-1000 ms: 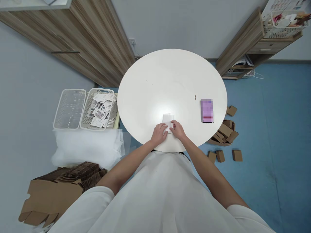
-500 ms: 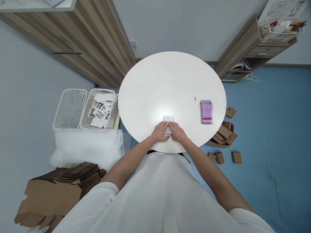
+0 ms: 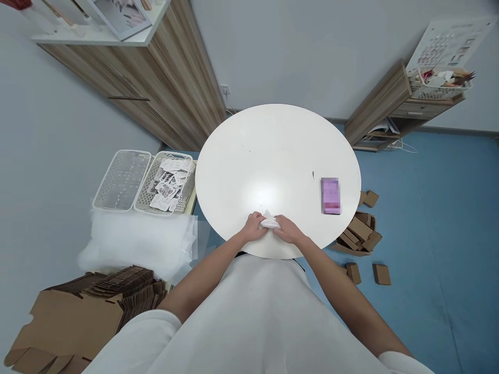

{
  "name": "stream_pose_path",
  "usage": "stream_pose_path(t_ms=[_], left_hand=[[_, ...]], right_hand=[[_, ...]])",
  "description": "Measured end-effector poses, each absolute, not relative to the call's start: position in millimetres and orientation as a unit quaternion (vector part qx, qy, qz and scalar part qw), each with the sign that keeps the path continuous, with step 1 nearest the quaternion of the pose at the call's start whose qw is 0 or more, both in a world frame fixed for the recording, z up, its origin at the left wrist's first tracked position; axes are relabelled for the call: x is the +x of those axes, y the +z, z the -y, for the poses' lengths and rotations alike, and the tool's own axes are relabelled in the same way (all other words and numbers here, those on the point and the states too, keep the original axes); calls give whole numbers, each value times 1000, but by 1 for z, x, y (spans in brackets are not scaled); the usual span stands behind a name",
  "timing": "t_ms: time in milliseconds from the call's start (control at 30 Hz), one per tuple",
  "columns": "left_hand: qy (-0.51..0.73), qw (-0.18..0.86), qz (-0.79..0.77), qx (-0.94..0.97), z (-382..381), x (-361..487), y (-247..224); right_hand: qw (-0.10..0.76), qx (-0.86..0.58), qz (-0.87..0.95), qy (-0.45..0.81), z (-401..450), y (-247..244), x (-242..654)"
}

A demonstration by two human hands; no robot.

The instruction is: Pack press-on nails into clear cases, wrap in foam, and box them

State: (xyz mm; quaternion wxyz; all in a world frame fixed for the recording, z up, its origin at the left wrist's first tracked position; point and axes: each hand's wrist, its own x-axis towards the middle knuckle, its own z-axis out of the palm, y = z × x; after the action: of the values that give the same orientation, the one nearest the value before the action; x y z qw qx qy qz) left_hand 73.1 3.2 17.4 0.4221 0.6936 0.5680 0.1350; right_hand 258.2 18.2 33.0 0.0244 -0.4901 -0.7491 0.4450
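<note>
A small white folded piece, soft like film or thin foam, [image 3: 270, 223] is bunched up near the front edge of the round white table [image 3: 273, 140]. My left hand [image 3: 254, 227] grips its left side with curled fingers. On its right side my right hand [image 3: 286, 229] holds it between thumb and fingers. Parts of the piece are hidden behind the fingers. A phone-like object with a blurred purple face [image 3: 330, 196] lies flat at the right of the table.
At the left are a basket of printed cards [image 3: 146, 199], another white basket [image 3: 99, 199], white foam sheets [image 3: 140, 236] and stacked flat cardboard [image 3: 74, 322]. Small brown boxes [image 3: 381, 274] and an open carton [image 3: 360, 253] stand on the floor at right.
The white piece lay flat under both hands; now it is bunched between them, its far edge drawn in. The fingers have curled around its sides. The whole view has shifted, with the table lower.
</note>
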Motion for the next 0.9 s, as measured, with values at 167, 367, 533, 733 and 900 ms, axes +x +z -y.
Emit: stream_pose_path(t_ms=[167,367,533,733,900], left_hand=[[144,469,-666,562,-19,78,13],[161,419,-758,473,-17,88,7],[176,426,-779,424,-16,91,8],[175,419,-796,401,-10,86,10],[155,440,-779,418,-10,83,9]], right_hand=[[55,-573,689,441,-46,20,257],[91,-659,641,382,-45,3,254],[167,-644,608,433,-31,1,258],[199,-653,541,491,-14,8,271],[188,-660,498,530,-6,16,269]])
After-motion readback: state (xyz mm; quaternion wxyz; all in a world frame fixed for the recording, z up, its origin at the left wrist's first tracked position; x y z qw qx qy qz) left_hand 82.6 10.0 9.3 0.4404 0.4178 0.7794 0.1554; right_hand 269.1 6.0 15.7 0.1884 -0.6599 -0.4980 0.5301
